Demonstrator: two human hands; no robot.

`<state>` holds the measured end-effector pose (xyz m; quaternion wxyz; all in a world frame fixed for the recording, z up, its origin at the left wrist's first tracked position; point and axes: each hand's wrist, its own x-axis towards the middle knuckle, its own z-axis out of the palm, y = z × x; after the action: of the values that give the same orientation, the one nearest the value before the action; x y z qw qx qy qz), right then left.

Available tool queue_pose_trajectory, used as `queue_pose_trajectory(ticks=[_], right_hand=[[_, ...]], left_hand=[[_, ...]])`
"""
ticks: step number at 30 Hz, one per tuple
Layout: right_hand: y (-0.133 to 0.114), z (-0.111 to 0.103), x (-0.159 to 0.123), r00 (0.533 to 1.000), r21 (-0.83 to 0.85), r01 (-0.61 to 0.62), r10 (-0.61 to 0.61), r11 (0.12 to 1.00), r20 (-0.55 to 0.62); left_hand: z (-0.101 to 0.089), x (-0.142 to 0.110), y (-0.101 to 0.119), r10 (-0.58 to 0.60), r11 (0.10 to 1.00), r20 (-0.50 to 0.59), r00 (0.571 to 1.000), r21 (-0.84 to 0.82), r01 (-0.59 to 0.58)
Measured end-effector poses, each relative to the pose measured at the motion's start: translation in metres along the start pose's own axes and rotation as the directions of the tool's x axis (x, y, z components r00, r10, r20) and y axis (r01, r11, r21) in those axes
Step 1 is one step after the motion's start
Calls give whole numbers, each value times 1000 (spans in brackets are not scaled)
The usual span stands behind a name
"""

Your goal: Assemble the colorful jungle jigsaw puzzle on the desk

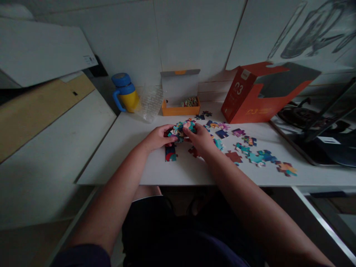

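Note:
Both hands meet over the white tabletop (pixel 116 163), gripping colourful jigsaw puzzle pieces (pixel 178 129). My left hand (pixel 160 138) has its fingers closed around the left side of the bunch. From the right, my right hand (pixel 200 136) closes on the same bunch, its thumb on top. Whether the held pieces are joined or loosely stacked, I cannot tell. Just below the left fingers lies a dark blue and red puzzle piece (pixel 170 153). A reddish-brown puzzle piece (pixel 193 151) is partly hidden by my right hand. Several loose pieces (pixel 256 157) spread to the right.
An open orange-edged box (pixel 180 110) with a bundle inside stands against the wall. Left of it are crumpled bubble wrap (pixel 150 102) and a blue-yellow mug (pixel 128 98). A large orange box (pixel 239 100) and a black stand (pixel 311 137) occupy the right; cartons (pixel 41 52) flank the left.

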<state>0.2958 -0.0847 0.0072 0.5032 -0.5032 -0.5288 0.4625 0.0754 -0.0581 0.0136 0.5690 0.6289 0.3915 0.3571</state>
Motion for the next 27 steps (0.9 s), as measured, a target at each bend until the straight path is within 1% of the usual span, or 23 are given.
queue_pose_trajectory(ticks=[4, 7, 10, 12, 14, 15, 17, 19, 20, 22, 25, 27], right_hand=[[-1, 0, 0, 1000, 13, 16, -16, 1000, 15], [-3, 0, -1, 1000, -13, 6, -5, 1000, 22], [-2, 1, -2, 1000, -35, 0, 0, 999, 4], [0, 0, 0, 999, -8, 19, -19, 1000, -36], [1, -1, 4, 994, 34, 32, -28, 999, -102], [1, -2, 7, 991, 53, 25, -17, 998, -136], [-1, -4, 16, 983, 85, -11, 26, 996, -182], [-5, -3, 27, 980, 98, -45, 63, 994, -190], [-7, -2, 34, 980, 95, -55, 72, 994, -183], [-13, 6, 48, 984, 70, -64, 75, 995, -159], [-19, 31, 67, 990, 2, -82, 82, 997, -113], [-20, 54, 76, 994, -56, -90, 86, 994, -70]], left_hand=[[-2, 2, -2, 15, 999, 8, 1000, 32, -15], [-3, 2, -3, 10, 998, 3, 1000, 65, -11], [-2, 1, -2, 5, 998, -20, 1000, 66, -3], [-2, 1, 0, 2, 999, -35, 999, 54, -1], [-3, 1, 2, 17, 999, -74, 997, 48, -13], [-5, 2, 3, 34, 998, -113, 993, 47, -29], [-10, 4, 3, 67, 998, -227, 972, 22, -63], [-18, 7, 2, 81, 994, -379, 922, -37, -103], [-23, 9, 1, 82, 990, -458, 885, -69, -127], [-32, 12, 0, 83, 974, -601, 795, -121, -193], [-45, 15, 0, 69, 936, -747, 662, -182, -302], [-52, 15, 1, 51, 908, -801, 596, -211, -361]])
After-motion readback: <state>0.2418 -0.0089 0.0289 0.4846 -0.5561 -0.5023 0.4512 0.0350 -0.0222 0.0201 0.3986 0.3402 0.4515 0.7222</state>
